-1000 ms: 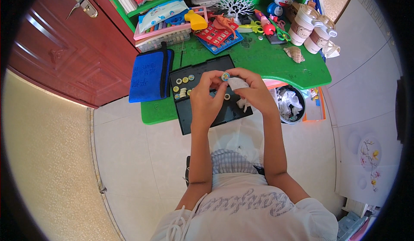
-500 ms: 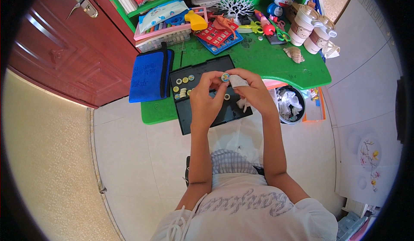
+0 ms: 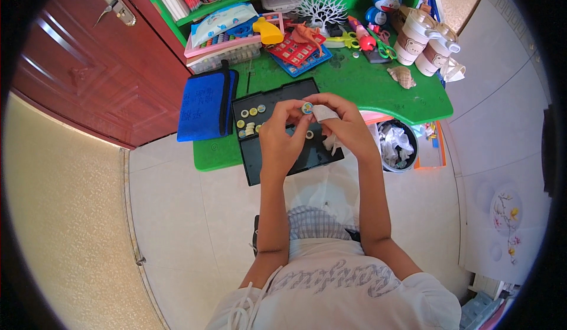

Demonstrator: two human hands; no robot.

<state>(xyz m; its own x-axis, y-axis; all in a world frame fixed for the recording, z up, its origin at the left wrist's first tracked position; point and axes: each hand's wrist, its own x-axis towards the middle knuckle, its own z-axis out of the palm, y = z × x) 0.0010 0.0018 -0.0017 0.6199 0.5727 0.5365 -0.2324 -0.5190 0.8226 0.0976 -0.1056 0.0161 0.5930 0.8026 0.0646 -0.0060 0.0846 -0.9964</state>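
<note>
Both hands meet above an open black folding case on the green desk. My left hand pinches a small round disc piece with a coloured picture on its face. My right hand grips a crumpled white wipe by the disc's right side, and its fingertips reach the disc's rim. Part of the wipe hangs below the palm. Several similar discs lie in the left part of the case, some stacked on edge. One pale ring-like disc shows between the hands; other parts of the case are hidden by them.
Left of the case lies a blue zip pouch. Behind are a yellow toy, red and blue boards, a white coral-like ornament, a shell and two cups. A bin with crumpled tissues stands right.
Both hands keep hold of the disc and the wipe. The disc has turned or shifted very slightly left and down; the whole view has moved a little too.
</note>
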